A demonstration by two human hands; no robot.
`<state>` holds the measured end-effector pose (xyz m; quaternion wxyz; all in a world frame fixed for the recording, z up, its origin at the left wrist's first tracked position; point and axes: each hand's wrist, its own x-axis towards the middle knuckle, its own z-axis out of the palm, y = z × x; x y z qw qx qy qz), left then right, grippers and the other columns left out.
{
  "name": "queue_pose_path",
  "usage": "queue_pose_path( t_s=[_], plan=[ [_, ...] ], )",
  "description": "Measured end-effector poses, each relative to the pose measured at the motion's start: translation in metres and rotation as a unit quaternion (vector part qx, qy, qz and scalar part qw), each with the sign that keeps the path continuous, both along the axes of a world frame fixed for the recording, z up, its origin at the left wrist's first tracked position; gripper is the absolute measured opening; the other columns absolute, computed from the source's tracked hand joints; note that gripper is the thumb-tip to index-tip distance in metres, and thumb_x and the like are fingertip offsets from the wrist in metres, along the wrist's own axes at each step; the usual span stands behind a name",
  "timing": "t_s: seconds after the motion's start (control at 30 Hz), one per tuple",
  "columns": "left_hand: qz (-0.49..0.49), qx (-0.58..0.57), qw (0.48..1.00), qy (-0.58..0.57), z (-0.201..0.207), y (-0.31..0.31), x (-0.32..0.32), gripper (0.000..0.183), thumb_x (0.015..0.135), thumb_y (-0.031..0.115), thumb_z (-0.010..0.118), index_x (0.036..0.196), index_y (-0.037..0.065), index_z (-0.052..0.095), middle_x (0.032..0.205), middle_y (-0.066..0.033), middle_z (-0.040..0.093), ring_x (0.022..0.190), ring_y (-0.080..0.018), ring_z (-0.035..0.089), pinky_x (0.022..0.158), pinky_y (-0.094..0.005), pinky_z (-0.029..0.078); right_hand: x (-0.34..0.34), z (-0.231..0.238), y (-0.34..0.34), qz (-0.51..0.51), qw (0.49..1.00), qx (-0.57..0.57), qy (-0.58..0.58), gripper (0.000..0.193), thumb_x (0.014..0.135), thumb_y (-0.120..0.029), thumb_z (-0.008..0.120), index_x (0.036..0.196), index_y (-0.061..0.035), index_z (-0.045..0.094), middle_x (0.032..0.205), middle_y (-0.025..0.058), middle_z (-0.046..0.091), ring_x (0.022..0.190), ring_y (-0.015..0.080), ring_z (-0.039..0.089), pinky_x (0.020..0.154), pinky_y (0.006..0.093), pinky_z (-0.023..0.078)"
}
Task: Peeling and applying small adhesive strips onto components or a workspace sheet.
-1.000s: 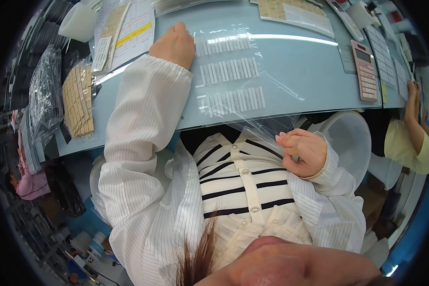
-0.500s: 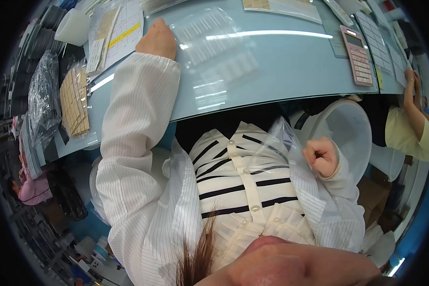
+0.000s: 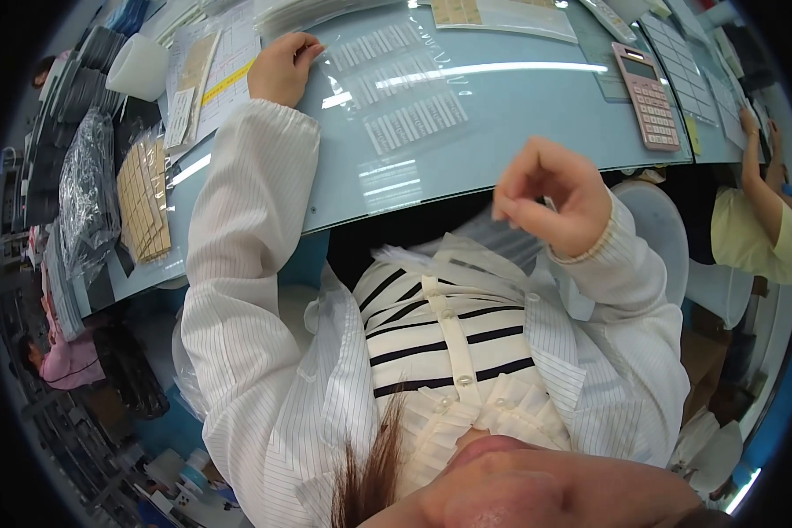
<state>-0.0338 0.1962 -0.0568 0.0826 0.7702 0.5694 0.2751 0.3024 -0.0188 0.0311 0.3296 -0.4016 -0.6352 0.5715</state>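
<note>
A clear plastic bag (image 3: pixel 414 119) with rows of white strips lies on the glass-topped table, in front of me. My left hand (image 3: pixel 283 70) rests at its upper left edge, thumb and forefinger closed at the plastic. Over the table's front edge, my right hand (image 3: pixel 554 195) is raised with its fingers curled together. From it a thin clear plastic film (image 3: pixel 510 231) trails down to the left in front of my striped top, smeared by motion.
Papers (image 3: pixel 229 66) and a white roll (image 3: pixel 138 66) stand at the left, near plastic-wrapped packs (image 3: pixel 88 198) and tan sheets (image 3: pixel 143 202). A pink calculator (image 3: pixel 647 97) lies at the right. A pale bin (image 3: pixel 651 220) stands below the table edge. Another person's arms (image 3: pixel 755 167) reach in at far right.
My right hand has risen and moved left toward the table edge, drawing the clear film with it. The bag on the table, blurred before, now shows its strips sharply.
</note>
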Motion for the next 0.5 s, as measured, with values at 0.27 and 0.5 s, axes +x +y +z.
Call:
queue_pose_path(
  t_s=[0.27,0.5],
  plan=[
    [0.019,-0.044,0.993,-0.107,0.038,-0.043,-0.002,0.044,0.093,0.036,0.075,0.129,0.012,0.068,0.108,-0.0044,0.073,0.090,-0.0172,0.065,0.081,-0.0352,0.054,-0.035,-0.008,0.041,-0.011,0.996,0.008,0.085,0.010,0.090,0.001,0.065,0.095,-0.0020,0.057,0.088,0.0082,0.070,0.077,0.0103,0.065,0.066,0.0221,0.052],
    [-0.336,-0.109,0.923,-0.153,0.077,-0.161,0.007,0.028,0.087,0.013,0.077,0.113,0.008,0.073,0.101,-0.0111,0.072,0.094,-0.0263,0.068,0.083,-0.0368,0.053,-0.050,-0.004,0.050,0.028,0.995,0.021,0.094,0.010,0.092,-0.003,0.068,0.097,-0.0020,0.060,0.090,0.0084,0.071,0.081,0.0105,0.068,0.065,0.0228,0.053]
  ],
)
